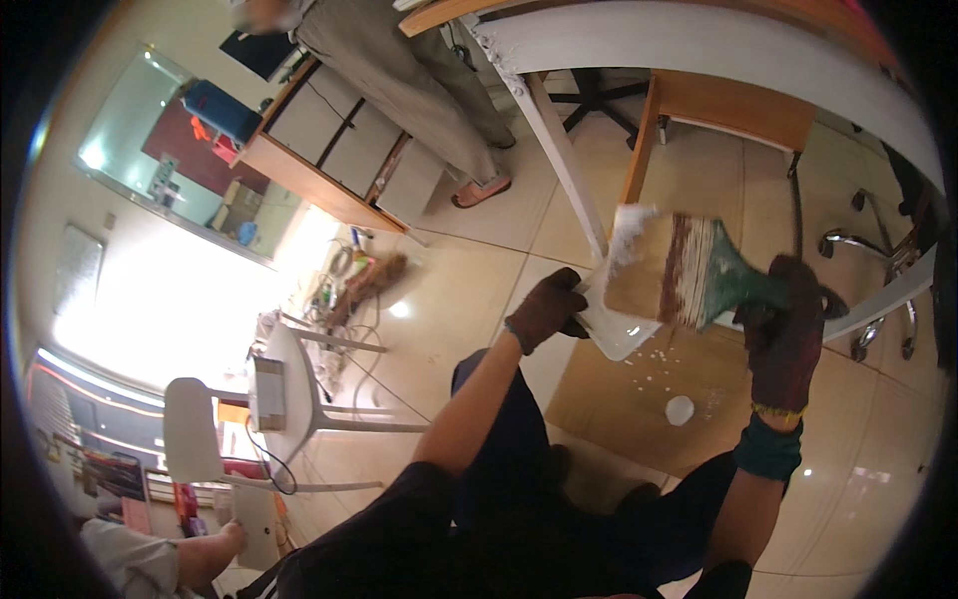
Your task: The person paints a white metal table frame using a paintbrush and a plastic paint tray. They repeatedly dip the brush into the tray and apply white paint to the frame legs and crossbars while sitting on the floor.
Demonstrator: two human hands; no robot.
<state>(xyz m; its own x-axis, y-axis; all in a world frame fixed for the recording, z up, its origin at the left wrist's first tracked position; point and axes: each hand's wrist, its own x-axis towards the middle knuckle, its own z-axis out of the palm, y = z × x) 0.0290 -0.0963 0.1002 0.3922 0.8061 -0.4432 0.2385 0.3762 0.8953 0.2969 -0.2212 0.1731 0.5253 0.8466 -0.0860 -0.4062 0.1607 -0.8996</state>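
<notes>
My right hand [785,339], in a dark red glove, grips the green handle of a wide paintbrush [689,270]. White paint covers the tips of its tan bristles, which point left toward a table leg. In a dark glove too, my left hand [549,307] has its fingers around the edge of a white plastic tray [619,334]. The brush is in front of part of this tray and hides it. Close beyond both stands the slim white leg [559,160] of a wooden-topped table, with a white rail [699,40] under the top.
Beneath my hands lies a cardboard sheet [609,399] with white paint drips and a round white lid [680,410]. A person in grey trousers [419,90] stands by a drawer cabinet [339,140]. A white chair [284,399] is at left; another person's arm [205,554] shows lower left.
</notes>
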